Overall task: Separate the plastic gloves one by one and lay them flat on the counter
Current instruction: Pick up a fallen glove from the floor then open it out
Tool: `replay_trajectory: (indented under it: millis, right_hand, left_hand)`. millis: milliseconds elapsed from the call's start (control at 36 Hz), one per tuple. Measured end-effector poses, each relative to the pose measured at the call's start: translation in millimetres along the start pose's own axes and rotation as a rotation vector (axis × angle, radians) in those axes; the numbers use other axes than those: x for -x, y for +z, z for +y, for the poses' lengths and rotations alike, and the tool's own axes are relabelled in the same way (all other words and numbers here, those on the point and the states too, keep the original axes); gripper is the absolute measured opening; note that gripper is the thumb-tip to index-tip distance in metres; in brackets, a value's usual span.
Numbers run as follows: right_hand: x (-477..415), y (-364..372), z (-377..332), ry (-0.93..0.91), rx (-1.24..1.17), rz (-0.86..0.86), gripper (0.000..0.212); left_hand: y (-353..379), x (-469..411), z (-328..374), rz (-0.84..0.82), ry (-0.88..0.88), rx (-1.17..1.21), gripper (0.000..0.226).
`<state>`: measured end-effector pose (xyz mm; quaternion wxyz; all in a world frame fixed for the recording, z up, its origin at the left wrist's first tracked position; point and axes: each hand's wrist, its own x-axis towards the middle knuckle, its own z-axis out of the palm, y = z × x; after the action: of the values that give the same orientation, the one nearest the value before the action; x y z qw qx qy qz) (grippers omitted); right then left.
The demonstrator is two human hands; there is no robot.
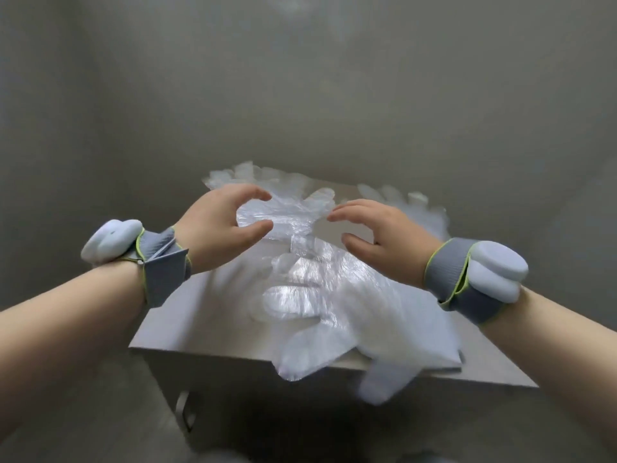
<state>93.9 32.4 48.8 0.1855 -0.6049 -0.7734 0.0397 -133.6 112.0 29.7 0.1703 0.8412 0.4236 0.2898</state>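
left hand: fingers loosely curved, holding nothing, above the far gloves
right hand: fingers relaxed, empty
gloves: clear plastic, overlapping on tabletop, 1 hanging over near edge

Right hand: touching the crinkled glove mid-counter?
Cannot tell. Head view: fingertips of the right hand line up with the edge of the crinkled glove, but this angle shows neither contact nor gap.

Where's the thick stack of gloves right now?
Head view: the stack of gloves lies on the near right part of the counter, just nearer than the right hand, some glove fingers hanging over the front edge.
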Motion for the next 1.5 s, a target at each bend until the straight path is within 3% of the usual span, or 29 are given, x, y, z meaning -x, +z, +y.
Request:
replay_trajectory:
  millis: [333, 583, 833, 1139, 1278, 1389, 1500]
  right_hand:
    - [107.9, -5.4, -23.0, 0.206, -0.023, 0.084, 0.036]
    - [187.7, 26.3, -24.9, 0.347, -0.143, 0.308, 0.022]
    - [250.7, 90.8, -30.2, 0.35, -0.221, 0.386, 0.011]
    - [272.0, 240.8, 14.2, 0.658, -0.346, -0.016, 0.009]
    - [288.1, 289.3, 17.9, 0.696, -0.318, -0.127, 0.011]
    - [296.9, 316.5, 18.1, 0.723, -0.287, -0.241, 0.011]
    - [301.0, 343.0, 14.2, 0.734, -0.326, -0.395, 0.024]
  left_hand:
    - [23.5, 77.5, 67.1, -0.024, 0.151, 0.109, 0.04]
    - [59.6, 144.5, 97.9, -0.031, 0.164, 0.238, 0.042]
    - [79.9, 162.5, 107.2, -0.008, 0.191, 0.216, 0.027]
    - [108.2, 213.9, 57.1, -0.093, 0.143, 0.19, 0.024]
    - [128.9, 244.9, 24.8, -0.323, 0.136, 0.057, 0.036]
    - [147.7, 264.7, -0.8, -0.411, 0.029, -0.013, 0.037]
    - [176.9, 295.1, -26.0, -0.548, -0.068, -0.053, 0.038]
